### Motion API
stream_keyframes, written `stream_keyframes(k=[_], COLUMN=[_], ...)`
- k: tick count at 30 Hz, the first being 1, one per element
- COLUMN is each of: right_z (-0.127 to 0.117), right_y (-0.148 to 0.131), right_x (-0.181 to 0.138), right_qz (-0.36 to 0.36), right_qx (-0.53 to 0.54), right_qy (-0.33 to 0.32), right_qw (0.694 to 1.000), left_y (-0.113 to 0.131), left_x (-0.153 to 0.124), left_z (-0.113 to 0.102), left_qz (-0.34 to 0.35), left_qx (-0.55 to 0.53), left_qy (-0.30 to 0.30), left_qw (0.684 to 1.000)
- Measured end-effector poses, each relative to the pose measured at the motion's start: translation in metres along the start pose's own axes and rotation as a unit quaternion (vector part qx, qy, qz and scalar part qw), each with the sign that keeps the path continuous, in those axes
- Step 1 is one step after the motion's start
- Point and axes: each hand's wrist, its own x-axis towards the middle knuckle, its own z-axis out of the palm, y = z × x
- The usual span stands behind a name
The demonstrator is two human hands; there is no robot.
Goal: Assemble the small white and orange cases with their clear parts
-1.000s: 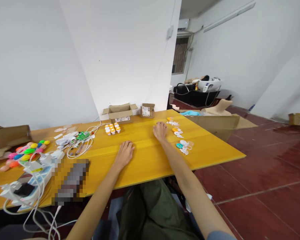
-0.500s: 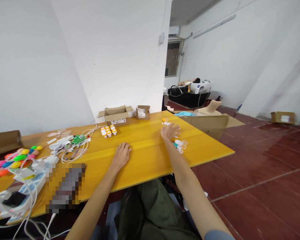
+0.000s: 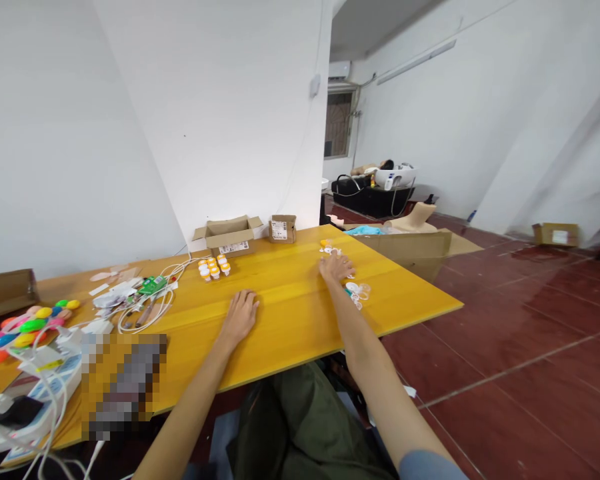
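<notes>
- Palm down and fingers loose, the person's left hand (image 3: 240, 315) rested on the yellow tabletop (image 3: 285, 313) at eleven o'clock from the seat, released and relaxed.
- Between twelve and one o'clock, the right hand (image 3: 336, 268) reached low among small plastic parts, its back turned up; from where I stood, I could not tell whether the fingers gripped anything beneath.
- Orange and white parts (image 3: 327, 244) lay just beyond that hand, toward its twelve o'clock, while a white piece (image 3: 351, 276) showed close by its three-to-four o'clock side.
- Near one o'clock from the seat, a teal-and-white group of parts (image 3: 354, 292) sat by the forearm, a clear round piece (image 3: 365, 291) at its outer edge.
- Orange-and-white containers (image 3: 215, 269) stood packed together at eleven o'clock, in front of an open carton (image 3: 230, 239); a smaller cardboard box (image 3: 283, 229) stood at twelve, near the wall.
- Between ten and eleven o'clock, a green board (image 3: 153, 285) lay beside looped white cable (image 3: 171, 303).
- Toward ten, bright balls (image 3: 33, 325) crowded the table; between nine and ten, a power strip (image 3: 71, 375) lay near a blurred dark device (image 3: 130, 380).
</notes>
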Motion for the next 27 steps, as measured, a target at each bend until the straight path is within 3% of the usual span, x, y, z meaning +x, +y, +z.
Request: stream_keyframes(k=[4, 10, 14, 18, 27], right_z=[0.003, 0.000, 0.000, 0.006, 0.012], right_y=[0.004, 0.001, -0.008, -0.021, -0.048], right_x=[-0.002, -0.008, -0.019, -0.038, -0.092], right_qz=[-0.033, -0.054, -0.074, -0.132, -0.290], right_qx=[0.001, -0.052, -0.082, -0.096, -0.096], right_qy=[0.014, -0.070, -0.077, -0.102, -0.205], right_qw=[0.999, 0.995, 0.991, 0.981, 0.930], left_y=[-0.001, -0.004, -0.006, -0.008, -0.011], left_x=[0.000, 0.001, 0.003, 0.004, 0.005], left_z=[0.001, 0.002, 0.003, 0.004, 0.006], left_qz=[0.006, 0.012, 0.013, 0.006, 0.009], left_qx=[-0.005, 0.001, 0.000, 0.000, -0.010], left_qy=[0.008, 0.014, 0.014, 0.013, 0.016], left_qw=[1.000, 1.000, 1.000, 1.000, 1.000])
